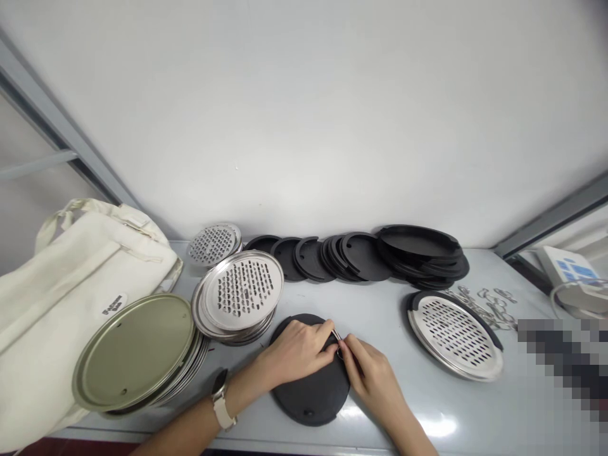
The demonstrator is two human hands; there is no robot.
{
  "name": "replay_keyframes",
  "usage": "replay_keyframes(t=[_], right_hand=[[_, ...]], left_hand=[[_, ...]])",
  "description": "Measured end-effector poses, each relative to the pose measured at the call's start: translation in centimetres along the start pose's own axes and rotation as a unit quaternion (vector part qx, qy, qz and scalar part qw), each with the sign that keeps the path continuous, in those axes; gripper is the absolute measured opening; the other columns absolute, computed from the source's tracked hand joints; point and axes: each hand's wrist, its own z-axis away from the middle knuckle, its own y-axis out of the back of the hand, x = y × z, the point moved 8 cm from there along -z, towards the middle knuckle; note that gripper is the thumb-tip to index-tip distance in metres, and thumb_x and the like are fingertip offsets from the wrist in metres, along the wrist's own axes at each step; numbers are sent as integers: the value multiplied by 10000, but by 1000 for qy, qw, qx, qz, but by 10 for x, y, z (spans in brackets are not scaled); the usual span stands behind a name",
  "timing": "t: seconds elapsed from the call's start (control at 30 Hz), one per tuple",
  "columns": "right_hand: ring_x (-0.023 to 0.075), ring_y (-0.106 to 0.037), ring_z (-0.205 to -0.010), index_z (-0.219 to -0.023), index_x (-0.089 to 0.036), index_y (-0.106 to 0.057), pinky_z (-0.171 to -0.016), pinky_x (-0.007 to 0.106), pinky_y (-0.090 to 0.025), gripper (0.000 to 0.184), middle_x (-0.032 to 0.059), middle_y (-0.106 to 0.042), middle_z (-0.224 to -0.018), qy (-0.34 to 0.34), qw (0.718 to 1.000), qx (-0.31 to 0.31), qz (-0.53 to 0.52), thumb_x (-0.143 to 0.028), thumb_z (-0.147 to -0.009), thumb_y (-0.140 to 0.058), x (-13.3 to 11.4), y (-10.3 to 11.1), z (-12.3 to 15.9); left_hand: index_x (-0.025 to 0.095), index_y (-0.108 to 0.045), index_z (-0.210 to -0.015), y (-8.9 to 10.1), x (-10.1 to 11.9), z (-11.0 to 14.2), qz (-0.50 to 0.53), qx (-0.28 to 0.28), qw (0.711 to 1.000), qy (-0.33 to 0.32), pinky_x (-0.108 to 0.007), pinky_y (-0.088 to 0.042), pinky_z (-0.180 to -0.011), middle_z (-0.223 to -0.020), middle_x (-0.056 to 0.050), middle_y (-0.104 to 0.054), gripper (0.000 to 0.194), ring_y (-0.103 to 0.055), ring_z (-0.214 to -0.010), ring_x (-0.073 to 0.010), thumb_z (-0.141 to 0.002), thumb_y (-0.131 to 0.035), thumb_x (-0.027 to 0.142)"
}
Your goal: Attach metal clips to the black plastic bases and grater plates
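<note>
1. One round black plate (pixel 311 392) lies flat on the bench (pixel 380 304), under both hands.
2. Right fingers (pixel 352 356) pinch a small shiny metal piece (pixel 337 335) above it; left fingers (pixel 324 332) touch that piece, but I cannot tell if they grip.

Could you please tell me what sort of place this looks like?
It looks like an assembly or packing workbench: a grey table carries several black discs, perforated metal grater plates in piles, and a scatter of small metal clips or rings.
</note>
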Motion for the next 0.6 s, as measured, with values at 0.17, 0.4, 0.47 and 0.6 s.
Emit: replay_keyframes(t=[0.17,0.4,0.47,0.6], right_hand=[[121,-462,-510,-728,-220,-365,-519,231,-340,251,-36,-439,-580,-37,999,35,-15,-225,-979,-351,5,7,2],[116,-437,-497,-741,-222,-363,-514,225,-324,248,-47,-403,-579,-51,998,42,-13,-247,-987,-342,9,7,0],[116,-432,-497,-742,-222,-361,-515,225,-324,248,-48,-396,-580,-55,998,38,-12,-251,-988,-340,10,6,0],[116,-437,-502,-749,-222,-363,-519,224,-332,245,-46,-403,-588,-59,998,28,-21,-257,-990,-337,12,3,1]], left_hand=[[188,-467,-926,-1,0,0,-7,13,1000,-23,-260,-377,-548,-755,-1,-620,117,-626,-633,-176,-964,-368,238],[190,-447,-971,2,-5,-1,28,28,999,23,-276,-406,-579,-798,-7,-644,85,-645,-684,-196,-926,-437,261],[188,-436,-937,3,-8,-1,29,35,998,45,-275,-405,-573,-772,-6,-638,98,-645,-686,-202,-908,-466,276],[195,-414,-870,3,-7,0,10,34,998,42,-275,-386,-545,-719,9,-605,102,-631,-641,-195,-902,-461,280]])
